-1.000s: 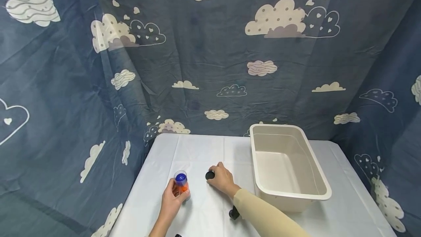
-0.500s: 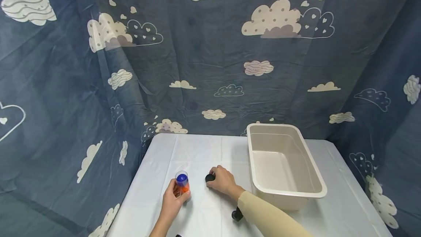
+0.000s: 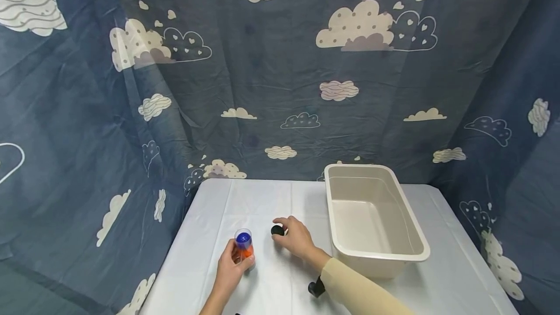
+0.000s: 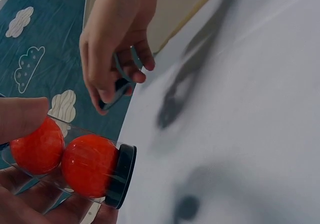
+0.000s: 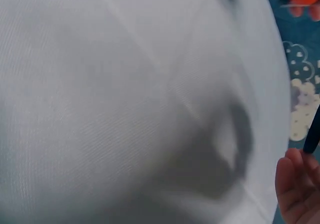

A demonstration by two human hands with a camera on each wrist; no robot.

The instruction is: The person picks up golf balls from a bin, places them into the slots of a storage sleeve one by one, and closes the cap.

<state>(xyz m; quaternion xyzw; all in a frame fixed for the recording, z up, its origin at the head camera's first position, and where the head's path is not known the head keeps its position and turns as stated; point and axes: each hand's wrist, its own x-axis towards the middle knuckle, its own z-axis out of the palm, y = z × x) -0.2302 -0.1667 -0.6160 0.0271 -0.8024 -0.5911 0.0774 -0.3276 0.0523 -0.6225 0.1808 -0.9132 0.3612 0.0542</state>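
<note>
In the head view my left hand (image 3: 229,265) grips a clear plastic tube (image 3: 249,262), upright, with a blue ball (image 3: 243,238) at its top and orange below. The left wrist view shows two orange balls (image 4: 90,165) inside and a black cap (image 4: 121,176) on the tube's lower end. To its right, above the table, my right hand (image 3: 299,241) pinches a round black lid (image 3: 277,230) between thumb and fingers. The lid is apart from the tube's top. Only a sliver of the lid's edge (image 5: 312,134) shows in the right wrist view.
A large beige bin (image 3: 380,256) stands on the white-covered table (image 3: 262,193), to the right of both hands. A black device (image 3: 316,287) sits at my right wrist. Dark blue cloud-patterned curtains (image 3: 262,135) hang behind and beside the table.
The head view has shifted slightly. The tube and the lid are a little closer together. The right fingers have lifted and spread somewhat around the lid, still pinching it.
</note>
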